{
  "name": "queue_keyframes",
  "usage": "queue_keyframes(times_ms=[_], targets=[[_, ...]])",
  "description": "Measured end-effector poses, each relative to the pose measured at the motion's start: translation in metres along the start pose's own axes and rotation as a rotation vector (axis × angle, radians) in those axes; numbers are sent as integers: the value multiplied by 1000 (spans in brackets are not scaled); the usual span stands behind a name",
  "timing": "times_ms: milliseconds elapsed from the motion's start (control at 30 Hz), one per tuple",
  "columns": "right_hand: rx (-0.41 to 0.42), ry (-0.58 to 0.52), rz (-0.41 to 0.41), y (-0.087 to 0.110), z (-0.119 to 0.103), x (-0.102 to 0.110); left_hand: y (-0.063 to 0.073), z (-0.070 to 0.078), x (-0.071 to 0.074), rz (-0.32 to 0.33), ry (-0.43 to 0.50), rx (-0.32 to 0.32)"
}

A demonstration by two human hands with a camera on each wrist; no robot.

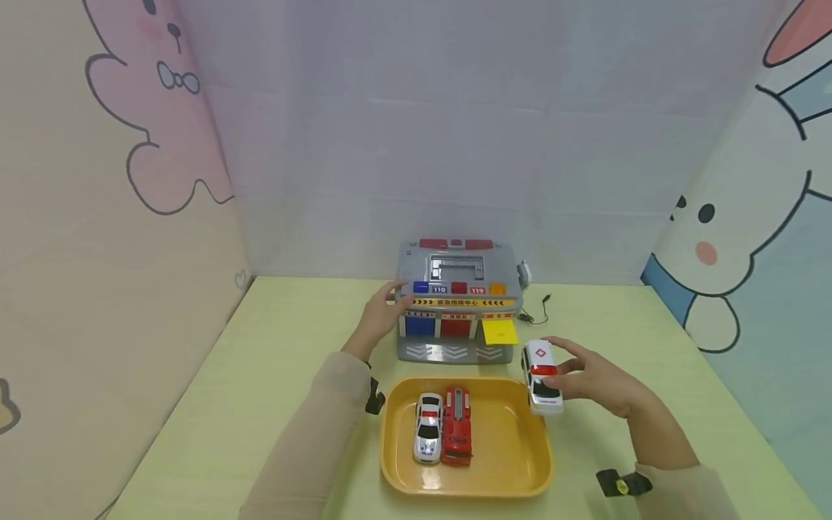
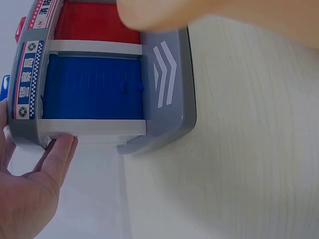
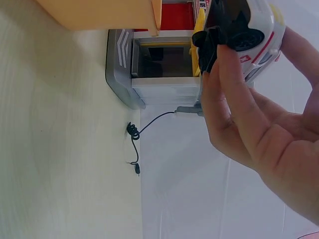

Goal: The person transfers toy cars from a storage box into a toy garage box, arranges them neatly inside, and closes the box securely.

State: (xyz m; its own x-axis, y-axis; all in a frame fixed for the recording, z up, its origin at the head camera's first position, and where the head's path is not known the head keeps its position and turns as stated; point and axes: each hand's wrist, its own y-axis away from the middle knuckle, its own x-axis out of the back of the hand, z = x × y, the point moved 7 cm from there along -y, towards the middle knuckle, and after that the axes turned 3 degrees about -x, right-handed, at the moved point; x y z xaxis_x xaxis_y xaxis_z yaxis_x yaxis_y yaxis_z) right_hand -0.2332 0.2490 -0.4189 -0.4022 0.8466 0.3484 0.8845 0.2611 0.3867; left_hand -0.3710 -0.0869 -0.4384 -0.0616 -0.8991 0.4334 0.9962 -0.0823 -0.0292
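Note:
My right hand (image 1: 588, 374) grips a white toy ambulance (image 1: 538, 361) with a red cross on its roof, held above the right rim of the yellow tray (image 1: 520, 487). In the right wrist view the fingers (image 3: 232, 79) wrap its side and a black wheel shows. At the back stands a grey toy garage (image 1: 455, 354). Its yellow door (image 1: 500, 332) is raised, baring a dark bay (image 3: 169, 60); the blue door (image 2: 94, 87) and red door (image 1: 456, 327) are down. My left hand (image 1: 380, 318) rests against the garage's left side, its fingertips touching the wall.
In the tray lie a white toy police car (image 1: 428, 430) and a red toy fire truck (image 1: 458, 427), side by side. A thin black cable (image 1: 541, 314) with a plug lies on the table right of the garage. A curtain (image 1: 455, 144) hangs behind.

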Motion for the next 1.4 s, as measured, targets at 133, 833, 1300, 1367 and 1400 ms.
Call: queue_keyframes(times_ms=[133, 833, 1300, 1367, 1400], targets=[[9, -1, -18, -5, -2, 4, 0, 1, 3, 5, -5, 0], [-8, -114, -100, -32, 6, 17, -3, -1, -1, 6, 5, 0], [-26, -133, -106, -58, 21, 16, -3, -4, -2, 11, -5, 14], [-26, -136, -101, -61, 22, 14, -3, -4, -2, 13, -9, 11], [-25, -139, -101, -63, 21, 14, -3, -4, -2, 13, -11, 10]])
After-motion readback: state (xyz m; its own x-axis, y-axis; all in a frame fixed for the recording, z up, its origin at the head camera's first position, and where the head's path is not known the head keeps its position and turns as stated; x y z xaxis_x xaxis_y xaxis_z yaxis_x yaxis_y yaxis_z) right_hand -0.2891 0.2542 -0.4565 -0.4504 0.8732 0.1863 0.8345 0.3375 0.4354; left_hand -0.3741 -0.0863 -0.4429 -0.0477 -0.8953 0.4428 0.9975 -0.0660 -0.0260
